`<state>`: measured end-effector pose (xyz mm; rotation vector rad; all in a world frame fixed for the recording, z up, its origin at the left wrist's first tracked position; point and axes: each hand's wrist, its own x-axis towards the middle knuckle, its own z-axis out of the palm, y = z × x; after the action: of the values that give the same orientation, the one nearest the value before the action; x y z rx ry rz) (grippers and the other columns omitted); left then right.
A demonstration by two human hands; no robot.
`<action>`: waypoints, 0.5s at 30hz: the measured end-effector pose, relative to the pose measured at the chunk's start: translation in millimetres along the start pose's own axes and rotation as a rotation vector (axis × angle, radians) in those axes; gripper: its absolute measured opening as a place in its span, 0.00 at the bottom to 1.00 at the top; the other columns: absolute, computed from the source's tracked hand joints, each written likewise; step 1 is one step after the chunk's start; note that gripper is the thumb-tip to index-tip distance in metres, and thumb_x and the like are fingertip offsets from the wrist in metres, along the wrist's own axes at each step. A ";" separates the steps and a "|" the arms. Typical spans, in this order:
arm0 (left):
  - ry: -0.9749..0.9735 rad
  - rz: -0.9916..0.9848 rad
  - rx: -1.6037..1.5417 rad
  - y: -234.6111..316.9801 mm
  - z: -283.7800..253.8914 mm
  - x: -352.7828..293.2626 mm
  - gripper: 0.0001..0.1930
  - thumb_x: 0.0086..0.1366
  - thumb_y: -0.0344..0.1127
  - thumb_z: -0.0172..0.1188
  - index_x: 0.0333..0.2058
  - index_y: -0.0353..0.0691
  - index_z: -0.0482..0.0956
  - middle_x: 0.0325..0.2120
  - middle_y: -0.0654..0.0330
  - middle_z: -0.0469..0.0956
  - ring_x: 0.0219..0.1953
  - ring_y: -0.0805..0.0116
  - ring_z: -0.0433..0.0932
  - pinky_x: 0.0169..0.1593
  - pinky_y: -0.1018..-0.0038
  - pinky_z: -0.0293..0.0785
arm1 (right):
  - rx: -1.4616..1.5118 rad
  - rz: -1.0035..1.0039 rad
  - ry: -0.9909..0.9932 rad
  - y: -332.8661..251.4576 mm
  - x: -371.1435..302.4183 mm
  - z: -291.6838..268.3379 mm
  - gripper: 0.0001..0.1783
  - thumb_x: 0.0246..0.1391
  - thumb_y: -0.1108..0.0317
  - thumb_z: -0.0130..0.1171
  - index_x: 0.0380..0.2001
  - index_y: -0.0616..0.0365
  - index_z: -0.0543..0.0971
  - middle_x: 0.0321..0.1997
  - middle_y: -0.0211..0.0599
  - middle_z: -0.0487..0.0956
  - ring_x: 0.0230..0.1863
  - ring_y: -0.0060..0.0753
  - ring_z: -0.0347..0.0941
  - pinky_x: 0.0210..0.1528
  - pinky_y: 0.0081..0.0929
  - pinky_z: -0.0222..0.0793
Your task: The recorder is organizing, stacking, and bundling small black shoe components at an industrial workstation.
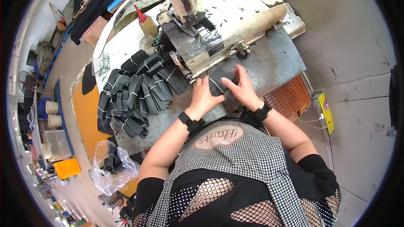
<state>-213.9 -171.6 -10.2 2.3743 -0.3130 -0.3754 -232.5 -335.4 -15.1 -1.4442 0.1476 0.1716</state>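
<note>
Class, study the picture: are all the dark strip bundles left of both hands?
No: one bundle lies between the left hand and the right hand.

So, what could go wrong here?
The left hand has its fingers beside the metal fittings of the machine, so they might get knocked or pinched if those parts move. The pile of dark strips reaches the left side of the table, so a bundle could slip off. The red-tipped bottle stands near that pile; a nudge might tip it.

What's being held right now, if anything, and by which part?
Can't tell: the banded dark bundle lies between the left hand and right hand, fingers near its edges, but no firm hold shows.
</note>
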 end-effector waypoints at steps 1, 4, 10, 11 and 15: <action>-0.015 -0.019 0.176 0.9 1.3 -1.6 0.46 0.40 0.46 0.72 0.55 0.27 0.61 0.51 0.39 0.64 0.56 0.45 0.62 0.59 0.57 0.60 | -0.456 -0.318 0.183 -1.3 -2.2 -5.4 0.23 0.50 0.59 0.63 0.46 0.60 0.71 0.40 0.35 0.75 0.42 0.37 0.70 0.47 0.30 0.66; 0.182 0.212 0.334 -4.0 18.6 -11.8 0.53 0.39 0.48 0.73 0.59 0.27 0.55 0.57 0.38 0.56 0.62 0.43 0.54 0.64 0.54 0.51 | -0.758 -0.499 -0.003 7.6 -5.2 -9.8 0.14 0.42 0.62 0.65 0.28 0.58 0.74 0.31 0.41 0.72 0.38 0.47 0.68 0.40 0.38 0.66; 0.177 0.303 0.458 -18.2 31.4 -14.5 0.47 0.53 0.40 0.64 0.62 0.24 0.46 0.59 0.39 0.53 0.63 0.45 0.51 0.67 0.53 0.42 | -1.008 -0.272 -0.021 15.0 -0.4 4.2 0.11 0.42 0.64 0.62 0.28 0.59 0.76 0.28 0.42 0.76 0.34 0.49 0.72 0.41 0.40 0.67; 0.153 0.297 0.475 -20.8 32.1 -14.6 0.46 0.53 0.40 0.64 0.62 0.24 0.46 0.59 0.39 0.54 0.63 0.45 0.52 0.66 0.54 0.43 | -1.006 -0.273 -0.021 17.1 2.4 6.4 0.11 0.42 0.64 0.62 0.28 0.59 0.76 0.28 0.42 0.76 0.34 0.49 0.72 0.41 0.40 0.67; 0.149 0.289 0.522 -22.9 34.6 -16.5 0.45 0.52 0.39 0.65 0.61 0.24 0.48 0.56 0.40 0.57 0.60 0.45 0.55 0.64 0.54 0.47 | -1.247 -0.394 -0.077 8.2 1.3 7.1 0.11 0.41 0.66 0.58 0.26 0.62 0.75 0.26 0.44 0.76 0.30 0.49 0.73 0.38 0.41 0.67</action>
<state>-238.6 -170.8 -47.3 2.7845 -0.7480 0.0300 -232.9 -327.3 -22.4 -2.6597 -0.3848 -0.0318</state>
